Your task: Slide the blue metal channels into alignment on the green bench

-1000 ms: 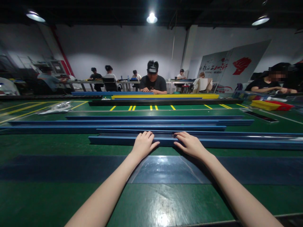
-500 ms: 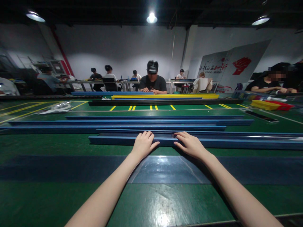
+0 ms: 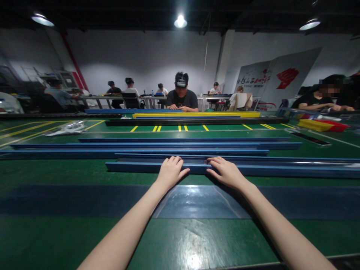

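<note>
A long blue channel strip [image 3: 135, 167] lies crosswise on the green table [image 3: 185, 240]. Over its near wall rests my left hand [image 3: 171, 171], fingertips inside the channel and thumb stretched along the near side. To the right, my right hand [image 3: 223, 170] lies on the same strip in a mirrored pose, its fingers reaching into the channel and its thumb apart. A gap separates the two hands. Nearer to me, a flat translucent sheet [image 3: 197, 200] runs across the table beneath my forearms.
More blue strips [image 3: 92, 145] lie just beyond. Farther off are a black strip [image 3: 168, 122], a yellow strip [image 3: 197, 114], a clear plastic bag [image 3: 70, 128], a phone [image 3: 311, 138] and a yellow tray [image 3: 313, 125]. Across the table sits a person [image 3: 182, 98].
</note>
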The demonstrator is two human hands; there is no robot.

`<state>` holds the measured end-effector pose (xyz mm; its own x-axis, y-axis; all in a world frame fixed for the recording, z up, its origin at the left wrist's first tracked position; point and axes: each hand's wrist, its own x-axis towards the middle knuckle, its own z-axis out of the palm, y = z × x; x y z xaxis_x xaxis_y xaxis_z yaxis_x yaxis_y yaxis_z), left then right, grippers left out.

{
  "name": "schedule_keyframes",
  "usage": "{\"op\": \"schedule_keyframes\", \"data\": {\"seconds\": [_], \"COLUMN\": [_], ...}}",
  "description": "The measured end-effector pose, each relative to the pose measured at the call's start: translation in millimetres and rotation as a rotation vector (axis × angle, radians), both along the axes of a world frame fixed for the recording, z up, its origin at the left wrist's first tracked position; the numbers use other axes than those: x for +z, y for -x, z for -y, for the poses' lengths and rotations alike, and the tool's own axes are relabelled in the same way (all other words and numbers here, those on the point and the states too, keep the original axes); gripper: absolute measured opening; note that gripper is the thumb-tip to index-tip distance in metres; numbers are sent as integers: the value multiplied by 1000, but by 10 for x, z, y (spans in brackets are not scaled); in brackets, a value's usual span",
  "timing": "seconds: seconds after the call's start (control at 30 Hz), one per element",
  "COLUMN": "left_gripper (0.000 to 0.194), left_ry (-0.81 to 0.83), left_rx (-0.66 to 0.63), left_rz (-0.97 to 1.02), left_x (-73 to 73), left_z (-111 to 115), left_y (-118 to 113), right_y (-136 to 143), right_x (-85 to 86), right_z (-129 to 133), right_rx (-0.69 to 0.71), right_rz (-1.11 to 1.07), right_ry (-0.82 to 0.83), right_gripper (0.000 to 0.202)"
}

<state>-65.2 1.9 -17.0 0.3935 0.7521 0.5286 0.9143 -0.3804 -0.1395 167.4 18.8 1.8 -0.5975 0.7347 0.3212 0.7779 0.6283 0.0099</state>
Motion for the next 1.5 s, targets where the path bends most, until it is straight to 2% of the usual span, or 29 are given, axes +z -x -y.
{"op": "schedule_keyframes", "data": {"seconds": [1.5], "left_gripper": [33], "left_ry": [14], "left_rx": [-13], "left_rz": [20], "left_x": [8], "left_z": [0], "left_y": [1], "right_y": [4], "right_x": [8], "right_z": [-3], "right_rx": [0], "right_rz": [-1], "right_ry": [5], "right_gripper": [32]}}
